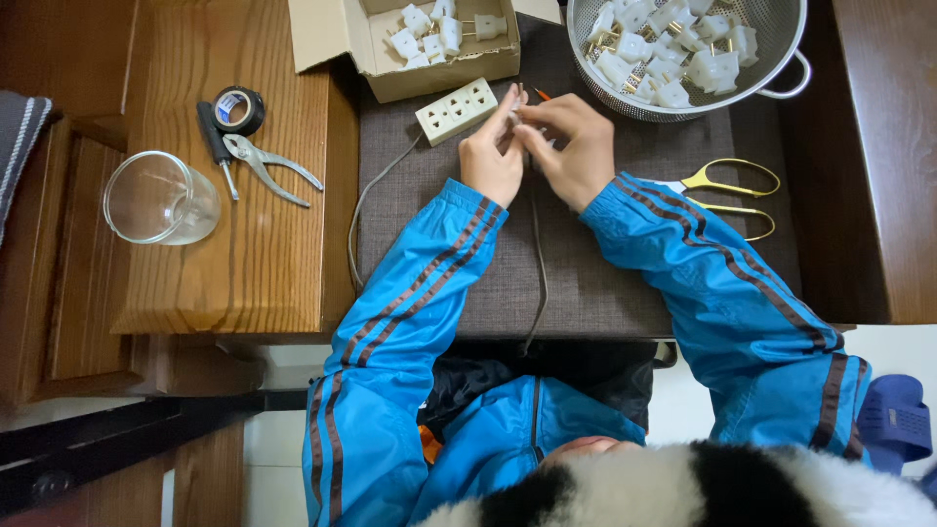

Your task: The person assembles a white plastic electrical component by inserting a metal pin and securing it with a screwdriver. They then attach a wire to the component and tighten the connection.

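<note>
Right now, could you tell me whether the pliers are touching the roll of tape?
Apart. The head view shows bare wood between the pliers and the roll of tape; the jaw tips stop short of it.

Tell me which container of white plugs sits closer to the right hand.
The metal colander of white plugs, just above the right hand. The cardboard box of plugs lies farther off, up beyond the left hand.

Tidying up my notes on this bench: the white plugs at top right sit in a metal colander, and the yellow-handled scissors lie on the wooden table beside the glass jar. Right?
Not quite. In the head view, the scissors lie on the grey mat, under the colander of white plugs. Beside the glass jar on the wooden table are pliers.
</note>
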